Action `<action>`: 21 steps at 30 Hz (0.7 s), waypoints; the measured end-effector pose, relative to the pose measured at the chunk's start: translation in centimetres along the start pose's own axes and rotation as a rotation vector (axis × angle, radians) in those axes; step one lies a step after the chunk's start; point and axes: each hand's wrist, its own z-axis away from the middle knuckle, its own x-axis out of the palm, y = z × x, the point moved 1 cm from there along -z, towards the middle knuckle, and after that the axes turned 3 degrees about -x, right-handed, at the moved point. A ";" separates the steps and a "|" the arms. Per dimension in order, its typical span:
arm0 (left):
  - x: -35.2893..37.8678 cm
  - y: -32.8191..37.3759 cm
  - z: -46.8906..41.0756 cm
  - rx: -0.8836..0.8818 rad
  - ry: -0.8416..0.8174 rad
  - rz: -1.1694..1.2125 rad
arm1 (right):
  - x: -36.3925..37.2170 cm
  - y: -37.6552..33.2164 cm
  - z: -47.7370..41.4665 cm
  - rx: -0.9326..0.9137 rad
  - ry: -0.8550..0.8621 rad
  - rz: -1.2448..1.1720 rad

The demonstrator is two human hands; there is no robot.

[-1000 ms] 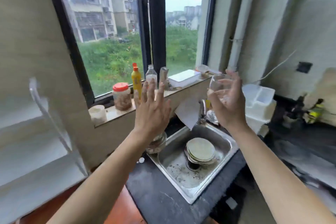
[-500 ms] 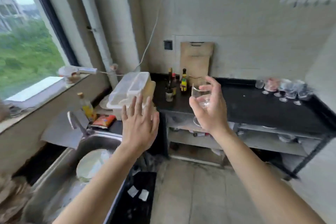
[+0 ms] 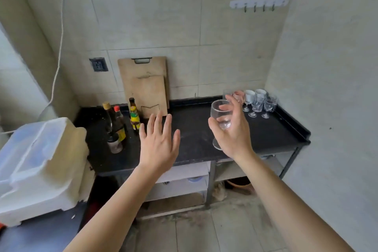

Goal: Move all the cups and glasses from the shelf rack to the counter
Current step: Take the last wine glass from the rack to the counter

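Observation:
My right hand (image 3: pixel 233 135) grips a clear stemmed wine glass (image 3: pixel 221 116) upright, held in the air over the front of the black counter (image 3: pixel 196 141). My left hand (image 3: pixel 158 145) hovers to its left, palm down, fingers spread, holding nothing. At the counter's far right corner stands a cluster of several glasses (image 3: pixel 259 104) and white cups (image 3: pixel 250 96). The shelf rack is out of view.
Several sauce bottles (image 3: pixel 117 127) stand at the counter's left. Two wooden cutting boards (image 3: pixel 145 86) lean on the tiled wall. A white plastic bin (image 3: pixel 38 168) sits at the left. Shelves (image 3: pixel 184 186) run under the counter. A hook rail (image 3: pixel 258 4) hangs on the wall.
My view has swung right from the window and sink to the black counter. Both hands travelled with it; the right hand keeps hold of the wine glass and is now nearer the counter.

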 end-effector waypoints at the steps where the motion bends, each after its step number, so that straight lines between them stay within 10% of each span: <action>1: 0.9 0.8 -2.5 0.043 -0.007 0.012 | -0.6 1.1 -1.7 0.009 0.022 0.023; 13: 14.3 16.2 -21.0 0.385 -0.164 0.090 | -12.1 17.7 -13.2 0.215 0.422 0.195; 21: 26.4 26.2 -31.0 0.387 -0.246 0.044 | -15.9 35.1 -22.2 0.327 0.331 0.131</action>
